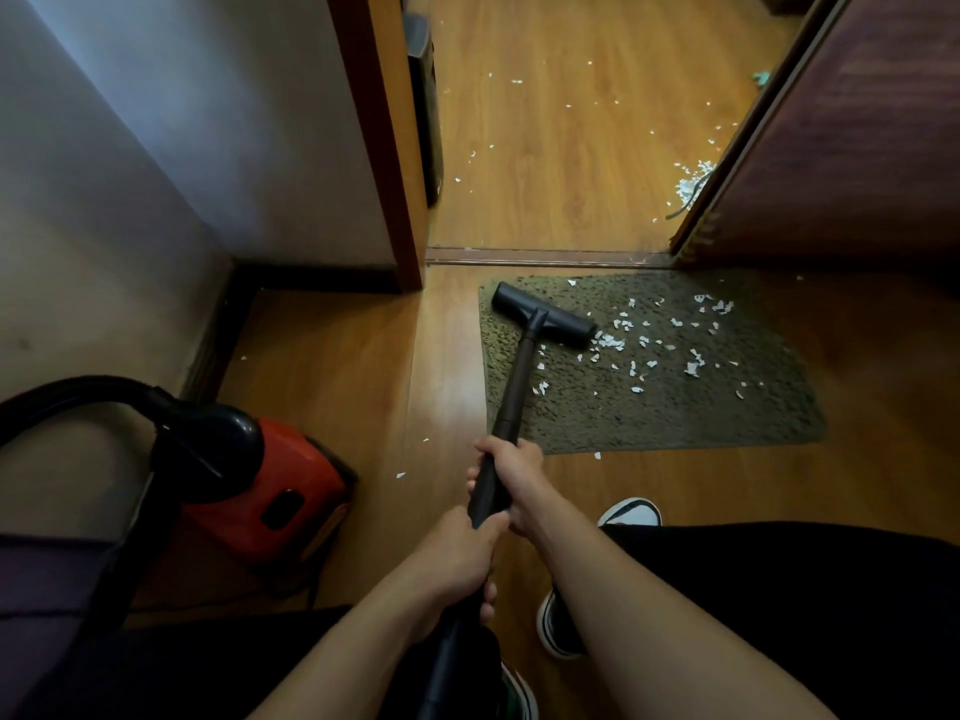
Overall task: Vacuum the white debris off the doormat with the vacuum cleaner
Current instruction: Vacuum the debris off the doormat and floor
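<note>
Well to the left of my hands, the red and black vacuum cleaner (260,491) sits on the wooden floor (332,366). Its black hose (78,392) arches up from it and runs out of the left edge of view.

My left hand (457,558) is the nearer one to me. Its fingers are wrapped tight round the lower end of the black wand (514,387). Just ahead of it, my right hand (511,480) grips the same wand higher up, with fingers and thumb closed round it. The two hands are almost touching.

From the right hand the wand slopes forward and down to the floor head (543,314). The head lies flat and slightly skewed on the far left part of the doormat (675,413). The mat, a dark olive pile, lies ahead and to the right of my hands, with its near left corner just beyond the right hand.

The white debris (639,345) is scattered over the mat, mostly to the right of the floor head. A few bits lie just beside the wand, and a denser cluster touches the head's right end. A few stray flakes (400,475) lie on the bare floor left of the right hand.

Right of my hands, a white shoe toe (629,513) shows beside dark clothing. Ahead, past the door frame (384,148) and the threshold, more scraps (693,181) lie heaped against the open door (857,148).
</note>
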The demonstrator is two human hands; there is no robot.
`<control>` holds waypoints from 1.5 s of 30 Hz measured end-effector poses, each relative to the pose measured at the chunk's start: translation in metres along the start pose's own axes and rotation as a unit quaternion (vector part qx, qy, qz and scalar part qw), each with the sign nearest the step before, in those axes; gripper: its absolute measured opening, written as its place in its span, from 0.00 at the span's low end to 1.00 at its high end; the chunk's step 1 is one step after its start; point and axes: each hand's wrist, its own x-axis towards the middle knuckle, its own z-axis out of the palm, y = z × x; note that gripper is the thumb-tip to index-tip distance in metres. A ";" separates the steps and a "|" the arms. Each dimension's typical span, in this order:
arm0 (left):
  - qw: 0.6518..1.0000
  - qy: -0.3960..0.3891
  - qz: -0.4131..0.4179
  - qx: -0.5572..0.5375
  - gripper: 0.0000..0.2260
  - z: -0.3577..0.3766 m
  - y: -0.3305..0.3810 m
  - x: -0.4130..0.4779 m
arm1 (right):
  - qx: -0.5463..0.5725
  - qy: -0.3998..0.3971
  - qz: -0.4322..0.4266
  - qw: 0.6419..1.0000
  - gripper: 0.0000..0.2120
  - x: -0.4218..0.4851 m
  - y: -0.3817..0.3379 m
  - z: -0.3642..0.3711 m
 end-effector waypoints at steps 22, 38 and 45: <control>1.000 -0.003 0.009 0.023 0.11 -0.005 0.003 0.001 | 0.003 0.006 -0.010 1.000 0.07 -0.005 -0.004 0.002; 0.999 -0.024 0.024 0.012 0.13 0.019 0.082 0.071 | 0.009 0.029 -0.029 0.999 0.08 0.076 -0.080 -0.022; 0.999 -0.030 0.031 0.008 0.11 0.032 0.100 0.087 | 0.013 0.033 -0.032 0.999 0.07 0.095 -0.095 -0.032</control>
